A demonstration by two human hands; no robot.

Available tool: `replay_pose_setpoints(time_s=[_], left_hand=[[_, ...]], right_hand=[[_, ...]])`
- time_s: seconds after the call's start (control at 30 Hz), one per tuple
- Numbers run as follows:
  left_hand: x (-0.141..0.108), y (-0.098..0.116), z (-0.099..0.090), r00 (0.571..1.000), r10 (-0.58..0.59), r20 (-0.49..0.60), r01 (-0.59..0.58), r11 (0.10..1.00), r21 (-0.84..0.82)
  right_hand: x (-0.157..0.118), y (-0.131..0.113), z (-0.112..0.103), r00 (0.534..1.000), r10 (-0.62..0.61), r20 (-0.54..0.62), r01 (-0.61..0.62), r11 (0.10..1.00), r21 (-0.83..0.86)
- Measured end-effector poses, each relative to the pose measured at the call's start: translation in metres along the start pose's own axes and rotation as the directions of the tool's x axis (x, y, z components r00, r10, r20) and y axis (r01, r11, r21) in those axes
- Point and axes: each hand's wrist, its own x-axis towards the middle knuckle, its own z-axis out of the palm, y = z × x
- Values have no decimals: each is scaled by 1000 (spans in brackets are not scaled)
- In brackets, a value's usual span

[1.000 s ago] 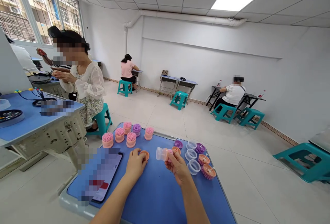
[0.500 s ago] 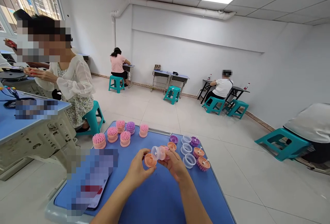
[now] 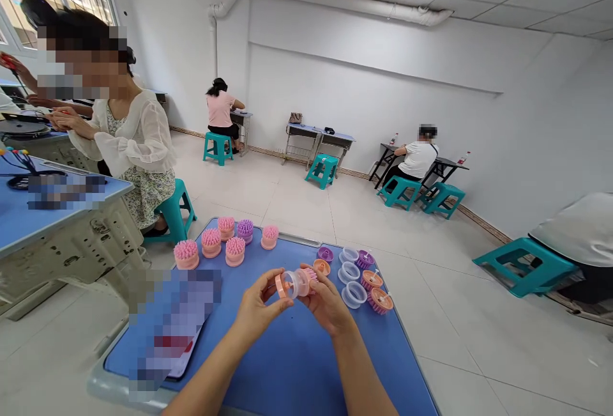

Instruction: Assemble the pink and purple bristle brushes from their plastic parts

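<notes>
Over the blue desk (image 3: 287, 358), my left hand (image 3: 258, 301) pinches an orange round cap (image 3: 281, 287) by its rim, turned on edge. My right hand (image 3: 325, 301) grips a pink-bristled scrub brush head (image 3: 309, 277) with a clear plastic ring (image 3: 295, 283) on its near side, facing the cap. The cap is close to the ring; whether they touch I cannot tell. To the right lie several clear rings (image 3: 354, 294), upturned bristle heads with white stems (image 3: 380, 300), an orange cap (image 3: 322, 267) and a purple cap (image 3: 325, 254).
Several finished-looking pink brushes (image 3: 186, 254) and a purple brush (image 3: 245, 231) stand at the desk's far left. A phone (image 3: 184, 339), partly blurred out, lies at the left. A person (image 3: 138, 141) sits at the neighbouring desk. Teal stools (image 3: 322, 171) stand on the floor beyond.
The orange cap has turned from face-up to edge-on and come up against or near the clear ring's open end. My right hand keeps its hold on the brush head.
</notes>
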Motion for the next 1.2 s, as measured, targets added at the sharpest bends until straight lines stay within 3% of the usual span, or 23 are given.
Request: replay_pose_setpoints(time_s=[0.43,0.8,1.2], left_hand=[[1,-3,0,998,-60,-9,60,997,-54],[0,-1,-1,999,32,-36,-25,985,171],[-1,2,0,999,32,-25,-30,995,91]], right_hand=[[-1,-1,-3,999,-30,28,32,998,-61],[-3,-4,0,999,-43,18,45,993,-107],[-3,-3,0,999,-43,9,44,989,-138]])
